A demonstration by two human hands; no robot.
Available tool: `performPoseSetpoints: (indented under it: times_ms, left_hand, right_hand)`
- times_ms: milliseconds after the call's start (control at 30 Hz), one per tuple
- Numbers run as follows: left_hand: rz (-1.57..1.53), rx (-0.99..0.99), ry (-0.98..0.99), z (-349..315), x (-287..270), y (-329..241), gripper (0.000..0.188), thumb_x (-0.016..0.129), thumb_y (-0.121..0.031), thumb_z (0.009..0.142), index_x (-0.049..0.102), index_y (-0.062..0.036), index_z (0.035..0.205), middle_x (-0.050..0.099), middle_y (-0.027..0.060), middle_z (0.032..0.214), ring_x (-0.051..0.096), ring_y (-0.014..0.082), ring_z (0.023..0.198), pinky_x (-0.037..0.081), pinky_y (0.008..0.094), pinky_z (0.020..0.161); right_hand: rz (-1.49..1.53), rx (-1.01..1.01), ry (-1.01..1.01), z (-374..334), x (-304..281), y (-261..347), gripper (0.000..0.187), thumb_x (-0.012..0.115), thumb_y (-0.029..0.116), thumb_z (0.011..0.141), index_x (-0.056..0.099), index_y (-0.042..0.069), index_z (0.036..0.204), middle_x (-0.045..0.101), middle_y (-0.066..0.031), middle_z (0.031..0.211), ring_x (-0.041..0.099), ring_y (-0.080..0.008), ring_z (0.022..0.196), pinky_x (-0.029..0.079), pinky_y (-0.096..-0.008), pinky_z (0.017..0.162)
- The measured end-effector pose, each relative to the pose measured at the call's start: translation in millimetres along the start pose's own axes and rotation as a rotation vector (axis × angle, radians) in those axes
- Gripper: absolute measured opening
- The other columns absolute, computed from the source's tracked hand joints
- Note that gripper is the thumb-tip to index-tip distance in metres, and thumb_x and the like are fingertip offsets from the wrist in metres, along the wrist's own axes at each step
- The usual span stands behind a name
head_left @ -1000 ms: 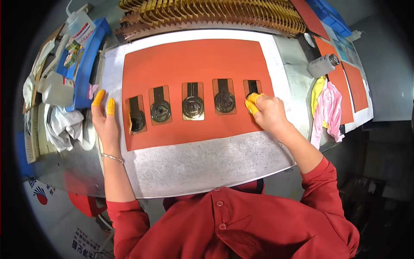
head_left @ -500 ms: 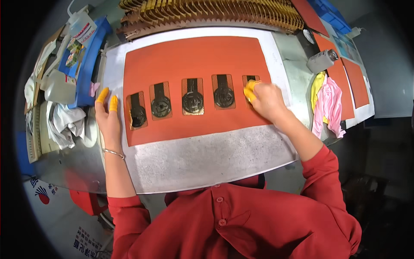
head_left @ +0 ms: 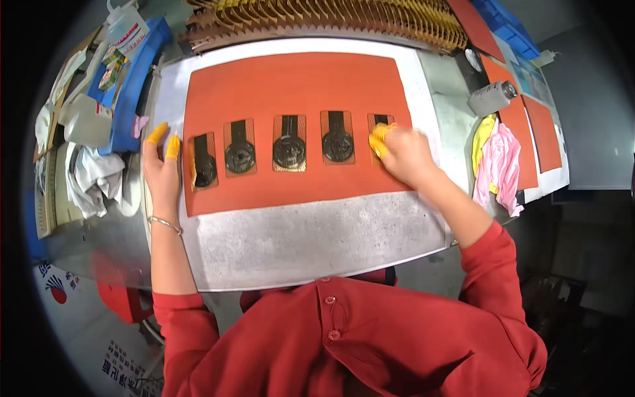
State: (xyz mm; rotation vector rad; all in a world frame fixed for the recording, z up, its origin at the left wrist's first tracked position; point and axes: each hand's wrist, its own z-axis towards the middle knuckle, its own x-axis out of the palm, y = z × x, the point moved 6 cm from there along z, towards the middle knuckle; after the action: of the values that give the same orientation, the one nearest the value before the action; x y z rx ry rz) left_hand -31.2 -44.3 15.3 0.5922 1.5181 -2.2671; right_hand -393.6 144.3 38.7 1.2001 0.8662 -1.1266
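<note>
Still stays at the rightmost black-patterned plate (head_left: 380, 120) with curled right hand (head_left: 406, 153), hold impossible to tell; keeps left hand (head_left: 162, 173) loosely open, empty; seems unfinished there.

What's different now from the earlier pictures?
The yellow-tipped right hand moved slightly toward the far end of the rightmost black-and-copper rectangular plate. Nothing was visibly picked up or let go. The yellow-tipped left hand, beside the orange-red sheet, and the other four plates look unmoved.

Rm btwn plates (head_left: 289, 149) & rack (head_left: 331, 23); bottle (head_left: 489, 99) obstr. R.
</note>
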Motion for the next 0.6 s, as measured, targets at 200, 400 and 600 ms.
performPoseSetpoints:
  times_ms: [200,400,600]
  left_hand:
    - [0.021,-0.030,-0.023,-0.4,-5.0,2.3,0.030,0.055,-0.004,0.085,0.054,0.0023,0.114,0.055,0.0113,0.113,0.052,0.0209,0.108,0.039,0.0291,0.093]
    - [-0.017,-0.048,-0.020,0.1,-3.4,18.6,0.030,0.055,-0.001,0.084,0.055,0.0023,0.113,0.055,0.0114,0.111,0.054,0.0203,0.106,0.040,0.0285,0.092]
    - [-0.079,-0.055,-0.030,-1.5,-3.3,13.1,0.030,0.055,-0.002,0.085,0.054,0.0028,0.114,0.054,0.0111,0.112,0.054,0.0200,0.106,0.040,0.0282,0.093]
  right_hand:
    - [0.067,-0.017,0.085,-2.2,-0.2,9.4,0.013,0.056,0.015,0.075,0.061,0.004,0.069,0.062,-0.0157,0.070,0.059,-0.0351,0.064,0.046,-0.0449,0.058]
    - [0.066,-0.059,0.060,6.8,2.8,3.6,0.016,0.059,0.019,0.078,0.060,0.005,0.071,0.060,-0.0145,0.066,0.057,-0.0340,0.059,0.046,-0.0432,0.054]
    - [0.036,-0.037,0.046,10.5,5.6,-3.0,0.016,0.059,0.020,0.080,0.061,0.006,0.072,0.060,-0.0141,0.064,0.058,-0.0332,0.058,0.047,-0.0427,0.055]
